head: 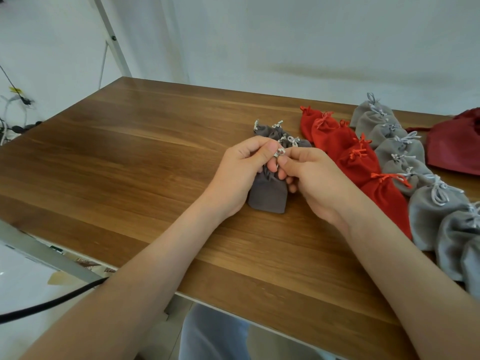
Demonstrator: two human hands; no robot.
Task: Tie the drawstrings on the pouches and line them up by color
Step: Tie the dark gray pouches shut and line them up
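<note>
From the head camera, just right of centre in the frame, your left hand (pixel 244 172) and right hand (pixel 314 183) meet at the neck of a dark grey pouch (pixel 268 196). Both hands have their fingers curled, and each pinches the silvery drawstring (pixel 280 152) between thumb and fingertips. The pouch hangs below your fingers, gathered at the neck, and its lower edge seems to rest on the wooden table (pixel 130 165).

At twelve o'clock from your hands, just beyond them, the other dark grey pouches (pixel 275 132) lie in a short cluster with their strings knotted. At two o'clock the red pouches (pixel 348 149) run in an overlapping line from far to near. Just to their right, the light grey pouches (pixel 405 152) form a longer line that reaches the five o'clock corner of the frame. A maroon bag (pixel 457 146) sits at three o'clock near the edge.

You appear to be mid-knot on this pouch, and most of the sorting looks done. The loop is too small and too hidden by your fingers to say whether it has closed. Next you will probably need to draw both ends apart evenly until the knot seats against the gathered neck. Then lay the pouch at the near end of the dark grey cluster, in line with it.
</note>
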